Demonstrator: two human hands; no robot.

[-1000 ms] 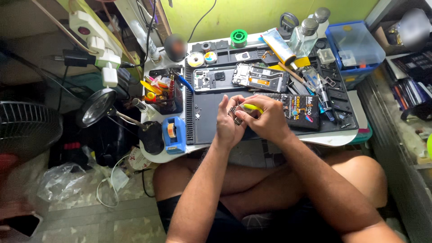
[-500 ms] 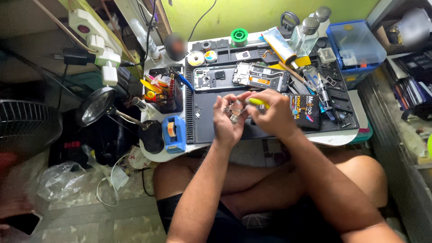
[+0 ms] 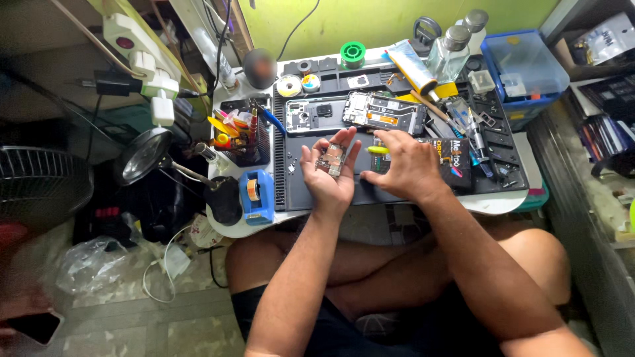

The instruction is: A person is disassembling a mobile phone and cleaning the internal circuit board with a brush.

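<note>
Left hand [image 3: 329, 173] lies palm up (fingers spread); right hand [image 3: 401, 165] hovers palm down.

Blue tape dispenser [image 3: 256, 196], green solder spool [image 3: 352, 53], blue bin [image 3: 524, 66], magnifier lamp [image 3: 141, 155]
</note>
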